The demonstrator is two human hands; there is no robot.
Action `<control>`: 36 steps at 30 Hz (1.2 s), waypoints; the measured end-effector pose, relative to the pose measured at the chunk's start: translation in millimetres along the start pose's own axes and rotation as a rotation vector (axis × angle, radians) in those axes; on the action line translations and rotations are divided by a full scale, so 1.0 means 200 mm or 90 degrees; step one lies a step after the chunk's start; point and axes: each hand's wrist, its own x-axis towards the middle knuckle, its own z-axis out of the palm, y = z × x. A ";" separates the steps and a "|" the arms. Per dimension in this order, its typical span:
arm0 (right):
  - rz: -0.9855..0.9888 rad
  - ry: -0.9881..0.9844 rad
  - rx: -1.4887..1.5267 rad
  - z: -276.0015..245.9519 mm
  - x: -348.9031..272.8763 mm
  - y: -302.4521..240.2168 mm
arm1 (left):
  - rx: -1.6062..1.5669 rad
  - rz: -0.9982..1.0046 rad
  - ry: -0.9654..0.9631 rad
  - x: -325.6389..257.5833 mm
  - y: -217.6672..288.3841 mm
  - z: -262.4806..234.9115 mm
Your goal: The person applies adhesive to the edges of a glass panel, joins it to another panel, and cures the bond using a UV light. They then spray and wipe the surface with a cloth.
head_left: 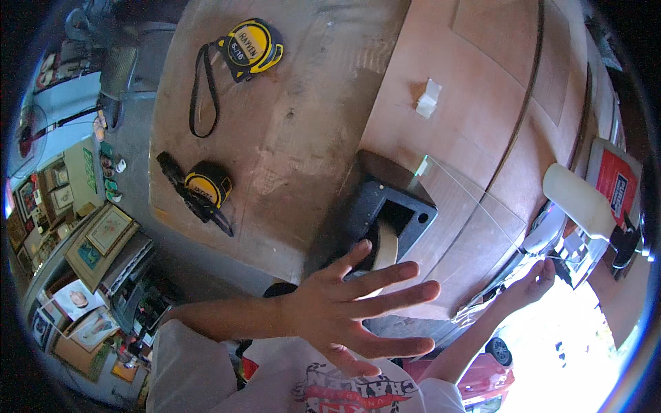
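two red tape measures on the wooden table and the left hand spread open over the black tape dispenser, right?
Not quite: the head view shows both tape measures are yellow and black, not red. They do lie on the wooden table, and the left hand is spread open over the black tape dispenser.

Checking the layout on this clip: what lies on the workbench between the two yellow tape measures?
Nothing, in the head view: only bare scuffed wood of the workbench lies between the upper tape measure and the lower tape measure, apart from the upper one's black wrist strap.
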 end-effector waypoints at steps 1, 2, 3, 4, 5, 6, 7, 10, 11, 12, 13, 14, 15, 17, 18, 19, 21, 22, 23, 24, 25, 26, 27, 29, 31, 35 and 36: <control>-0.002 0.009 -0.019 0.01 0.02 0.02 | -0.020 -0.002 -0.021 0.00 0.00 0.00; 0.005 -0.003 -0.020 0.02 0.04 0.05 | -0.030 -0.004 -0.020 0.00 0.00 0.00; 0.005 -0.011 -0.015 0.03 0.06 0.07 | -0.025 -0.004 -0.021 0.00 0.00 0.00; 0.027 -0.013 0.001 0.04 0.07 0.09 | -0.014 0.001 -0.027 0.00 0.00 0.00; -0.001 -0.017 -0.036 0.05 0.09 0.11 | -0.017 -0.003 -0.024 0.01 0.01 0.00; -0.008 -0.014 -0.061 0.06 0.11 0.13 | 0.007 0.000 -0.025 0.01 0.01 0.00; -0.012 -0.003 -0.088 0.07 0.12 0.15 | 0.015 0.000 -0.028 0.01 0.01 0.00; -0.030 -0.042 -0.137 0.10 0.17 0.18 | 0.012 -0.001 -0.028 0.02 0.01 -0.01; -0.044 -0.050 -0.151 0.11 0.19 0.20 | -0.005 -0.005 -0.037 0.02 0.01 -0.01; 0.001 -0.081 -0.123 0.12 0.21 0.21 | -0.021 -0.006 -0.031 0.03 0.01 -0.01; -0.005 -0.095 -0.122 0.13 0.23 0.23 | -0.037 -0.008 -0.025 0.03 0.01 -0.01; -0.020 -0.106 -0.114 0.14 0.25 0.25 | -0.025 -0.005 -0.023 0.03 0.01 -0.01; -0.039 -0.117 -0.104 0.15 0.26 0.27 | -0.013 -0.001 -0.021 0.03 0.02 0.00; -0.092 -0.113 -0.155 0.18 0.29 0.31 | -0.009 0.000 -0.011 0.02 0.02 0.02; -0.097 -0.121 -0.164 0.18 0.30 0.33 | -0.017 -0.001 -0.002 0.02 0.02 0.03; -0.102 -0.129 -0.173 0.19 0.31 0.35 | -0.017 0.007 0.009 0.01 0.02 0.04; -0.085 -0.131 -0.128 0.19 0.34 0.36 | -0.075 0.009 0.027 0.01 0.01 0.07; -0.087 -0.125 -0.136 0.19 0.35 0.37 | -0.089 0.011 0.032 0.01 0.01 0.09; -0.090 -0.119 -0.144 0.19 0.36 0.36 | -0.104 0.013 0.038 0.02 0.01 0.10; -0.082 -0.123 -0.188 0.18 0.36 0.36 | -0.106 0.011 0.039 0.02 0.01 0.10; -0.074 -0.127 -0.233 0.18 0.37 0.35 | -0.107 0.007 0.038 0.02 0.02 0.10; -0.065 -0.131 -0.278 0.18 0.38 0.34 | -0.108 0.004 0.038 0.03 0.02 0.10; -0.082 -0.129 -0.284 0.18 0.39 0.33 | -0.107 0.000 0.037 0.03 0.02 0.10; -0.115 -0.126 -0.296 0.19 0.40 0.31 | -0.078 -0.002 0.036 0.03 0.02 0.08; -0.099 -0.151 -0.178 0.20 0.40 0.29 | -0.038 0.000 0.035 0.02 0.02 0.07; -0.035 -0.184 -0.102 0.19 0.41 0.26 | -0.017 0.013 0.028 0.02 0.02 0.06; -0.040 -0.186 -0.106 0.19 0.41 0.26 | 0.003 0.026 0.035 0.03 0.01 0.06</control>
